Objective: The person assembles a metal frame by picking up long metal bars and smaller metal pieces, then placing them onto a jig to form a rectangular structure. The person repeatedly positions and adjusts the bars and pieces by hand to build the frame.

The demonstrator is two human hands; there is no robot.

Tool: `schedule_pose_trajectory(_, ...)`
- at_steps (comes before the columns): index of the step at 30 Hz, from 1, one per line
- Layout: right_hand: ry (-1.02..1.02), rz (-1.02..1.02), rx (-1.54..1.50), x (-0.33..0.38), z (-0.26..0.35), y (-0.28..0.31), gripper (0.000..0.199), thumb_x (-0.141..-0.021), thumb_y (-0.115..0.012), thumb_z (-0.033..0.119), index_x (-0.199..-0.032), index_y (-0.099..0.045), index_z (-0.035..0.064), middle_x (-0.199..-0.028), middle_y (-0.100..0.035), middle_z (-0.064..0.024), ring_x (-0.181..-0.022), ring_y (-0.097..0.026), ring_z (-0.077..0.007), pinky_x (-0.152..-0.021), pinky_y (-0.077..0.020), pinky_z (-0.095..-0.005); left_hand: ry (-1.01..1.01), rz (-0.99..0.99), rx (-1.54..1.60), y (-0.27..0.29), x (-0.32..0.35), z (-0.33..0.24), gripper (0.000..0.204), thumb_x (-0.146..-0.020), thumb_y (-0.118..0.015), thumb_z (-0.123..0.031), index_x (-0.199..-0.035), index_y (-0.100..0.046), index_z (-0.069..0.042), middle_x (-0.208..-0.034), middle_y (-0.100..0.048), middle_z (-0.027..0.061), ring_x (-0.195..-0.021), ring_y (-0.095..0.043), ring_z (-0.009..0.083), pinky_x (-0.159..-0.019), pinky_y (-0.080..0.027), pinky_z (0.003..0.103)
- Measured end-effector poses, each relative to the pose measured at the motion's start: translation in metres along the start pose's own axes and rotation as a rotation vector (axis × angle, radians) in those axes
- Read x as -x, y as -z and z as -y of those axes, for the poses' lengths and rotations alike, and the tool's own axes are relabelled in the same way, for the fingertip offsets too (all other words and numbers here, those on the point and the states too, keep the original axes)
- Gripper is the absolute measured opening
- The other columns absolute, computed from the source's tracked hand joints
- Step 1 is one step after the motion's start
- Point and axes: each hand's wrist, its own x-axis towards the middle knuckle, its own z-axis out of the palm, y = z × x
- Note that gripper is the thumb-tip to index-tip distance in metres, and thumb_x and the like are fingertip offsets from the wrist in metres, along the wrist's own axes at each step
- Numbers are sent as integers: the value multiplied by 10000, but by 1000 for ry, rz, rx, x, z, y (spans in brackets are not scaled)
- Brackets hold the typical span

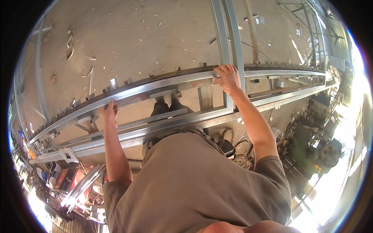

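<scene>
A long shiny steel tube [155,84] spans the view from left to right, lying along a rusty brown rail [194,72]. My left hand [110,112] is closed at the near side of this tube, its thumb pointing up against it and its other fingers partly hidden. Further right, my right hand [228,79] has its fingers curled over the same tube. Just beyond that hand, two grey-blue upright tubes [229,35] run away from me. A second shiny tube [186,119] lies nearer, across the front of my waist.
Small square metal stubs [178,69] stick out along the rail's far side. Wood-coloured scraps lie on the concrete floor [128,35]. A green machine [311,147] stands at the right. Thin metal strips [83,186] are bundled at the lower left, near a bracket [68,155].
</scene>
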Motion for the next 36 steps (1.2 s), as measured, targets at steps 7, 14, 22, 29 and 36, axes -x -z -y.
schedule_pose_trajectory(7,-198,-216,-133,31,5,-12,314,-894,-757,206,-1198,-713,142,-1261,-679,-37,-1234,-578,-278,-1087,-461,-429,-61,24,85,-5,-3,11,266,-991,-738,-326,-1109,-670,-98,-830,-659,-2,-589,-563,75,-459,-337,231)
schedule_pose_trajectory(14,-50,-67,-510,75,87,-35,258,-924,-723,180,-1173,-714,109,-1215,-709,-89,-1185,-629,-334,-1030,-515,-451,-418,13,-229,7,20,51,367,-984,-710,-366,-1183,-692,-59,-978,-752,108,-840,-706,242,-762,-542,361)
schedule_pose_trajectory(22,169,108,-585,95,149,-54,333,-932,-731,231,-1227,-704,79,-1256,-698,-121,-1226,-619,-336,-1065,-496,-449,-943,-95,-731,-5,129,110,408,-933,-748,-255,-1284,-674,-62,-1290,-687,189,-1228,-619,396,-1050,-477,518)
schedule_pose_trajectory(29,254,53,-587,77,185,-55,307,-902,-747,162,-1194,-708,74,-1218,-706,-113,-1188,-622,-347,-1036,-497,-460,-837,-162,-543,15,183,161,463,-934,-729,-308,-1339,-646,-97,-1409,-615,159,-1288,-574,392,-1082,-458,505)
schedule_pose_trajectory(36,472,24,-557,68,303,-41,281,-920,-736,171,-1183,-710,75,-1171,-709,-142,-1151,-637,-365,-1007,-502,-466,-551,-226,-202,91,179,227,430,-969,-696,-316,-1325,-657,-79,-1339,-661,167,-1196,-649,382,-1021,-528,462)
